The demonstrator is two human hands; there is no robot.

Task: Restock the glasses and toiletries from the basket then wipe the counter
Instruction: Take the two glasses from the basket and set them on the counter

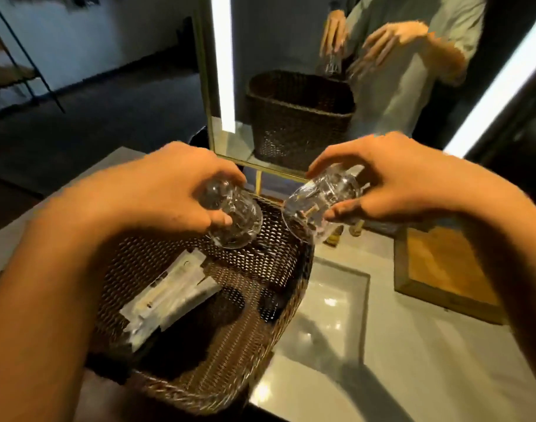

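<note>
— How are the arms placed?

— Both forearms reach forward over the wicker basket point(218, 354), which sits at the counter's point(413, 376) left edge. The left hand point(157, 190) is palm-down above the basket's far rim; the right hand point(391, 181) is just past its far right corner.

— And the fingers?

— Each hand is curled around a clear glass. The left glass point(233, 214) is tilted, mouth towards the basket, pinched between thumb and fingers. The right glass point(318, 202) lies nearly sideways in the same kind of grip.

— Anything else inside?

— White toiletry packets point(172, 293) lie against the basket's left wall; the dark shapes beside them are too blurred to name. The mirror point(291, 86) repeats both hands.
</note>
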